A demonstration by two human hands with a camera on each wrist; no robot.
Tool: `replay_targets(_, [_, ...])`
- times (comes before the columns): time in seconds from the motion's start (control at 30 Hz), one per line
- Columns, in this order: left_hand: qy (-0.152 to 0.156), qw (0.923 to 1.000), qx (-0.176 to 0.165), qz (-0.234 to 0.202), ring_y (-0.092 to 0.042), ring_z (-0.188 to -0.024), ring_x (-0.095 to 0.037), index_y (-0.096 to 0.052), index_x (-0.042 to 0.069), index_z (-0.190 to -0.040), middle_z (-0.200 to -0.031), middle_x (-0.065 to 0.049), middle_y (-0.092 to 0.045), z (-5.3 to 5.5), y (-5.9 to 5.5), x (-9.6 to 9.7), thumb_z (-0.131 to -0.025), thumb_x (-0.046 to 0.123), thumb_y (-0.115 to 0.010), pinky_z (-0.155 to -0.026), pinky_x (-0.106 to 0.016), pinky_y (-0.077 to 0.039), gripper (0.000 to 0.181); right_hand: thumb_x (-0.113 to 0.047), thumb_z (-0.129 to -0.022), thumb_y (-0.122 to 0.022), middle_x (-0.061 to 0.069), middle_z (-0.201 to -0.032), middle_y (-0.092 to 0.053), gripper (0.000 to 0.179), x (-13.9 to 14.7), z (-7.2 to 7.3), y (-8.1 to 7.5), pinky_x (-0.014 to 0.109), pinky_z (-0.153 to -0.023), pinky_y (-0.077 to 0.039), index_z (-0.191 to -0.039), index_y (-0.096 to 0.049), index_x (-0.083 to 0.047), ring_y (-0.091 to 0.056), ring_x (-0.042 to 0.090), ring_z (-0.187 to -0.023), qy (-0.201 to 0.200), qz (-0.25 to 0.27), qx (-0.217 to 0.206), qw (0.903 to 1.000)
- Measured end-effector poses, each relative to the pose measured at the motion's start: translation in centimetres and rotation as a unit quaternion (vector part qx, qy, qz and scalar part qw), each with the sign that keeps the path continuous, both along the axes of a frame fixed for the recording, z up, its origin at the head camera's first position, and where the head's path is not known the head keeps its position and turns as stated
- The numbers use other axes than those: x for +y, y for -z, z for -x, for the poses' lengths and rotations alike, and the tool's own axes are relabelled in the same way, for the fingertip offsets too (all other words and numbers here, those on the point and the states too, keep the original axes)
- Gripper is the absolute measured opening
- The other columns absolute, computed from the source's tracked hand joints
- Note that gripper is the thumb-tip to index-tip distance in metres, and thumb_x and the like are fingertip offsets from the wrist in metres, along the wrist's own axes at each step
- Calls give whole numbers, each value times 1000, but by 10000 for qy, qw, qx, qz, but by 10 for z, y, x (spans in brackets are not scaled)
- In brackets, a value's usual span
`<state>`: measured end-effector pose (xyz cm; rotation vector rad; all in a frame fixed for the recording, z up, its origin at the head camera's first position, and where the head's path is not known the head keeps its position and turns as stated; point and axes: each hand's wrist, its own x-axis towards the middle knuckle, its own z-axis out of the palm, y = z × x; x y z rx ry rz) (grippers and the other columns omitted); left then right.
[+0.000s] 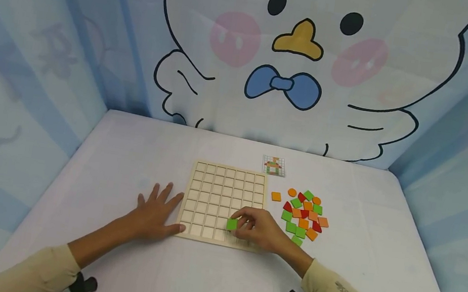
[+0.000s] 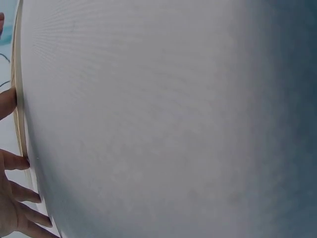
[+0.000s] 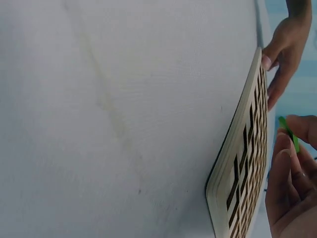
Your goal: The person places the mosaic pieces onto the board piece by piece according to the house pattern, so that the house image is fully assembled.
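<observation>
A square wooden grid board with rows of shallow cells lies flat on the table. My right hand is over the board's lower right part and pinches a green square tile between thumb and fingers. In the right wrist view the same green tile is seen nearly edge-on, held above the board. Spread out at the board's left edge, my left hand touches its lower left corner with the thumb. Its fingers also show in the left wrist view.
Right of the board lies a loose group of green, orange and red tiles, squares, circles and red wedges. One orange square sits apart, nearer the board. A small pattern card lies behind. Patterned curtains enclose the white table.
</observation>
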<state>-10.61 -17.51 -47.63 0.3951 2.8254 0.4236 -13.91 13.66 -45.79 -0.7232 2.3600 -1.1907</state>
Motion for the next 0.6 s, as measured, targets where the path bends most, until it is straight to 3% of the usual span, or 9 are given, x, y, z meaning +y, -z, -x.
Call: replay_targets(0.6, [-50, 9999, -103, 10, -14, -145, -62, -36, 8, -155, -162, -31, -19, 0, 0, -2, -90, 60, -63, -100, -85, -22, 88, -9, -83, -80, -4, -81, -68, 24, -46, -5, 7, 20, -60, -47, -106, -73, -11, -58, 6, -64, 27, -69, 127, 9999])
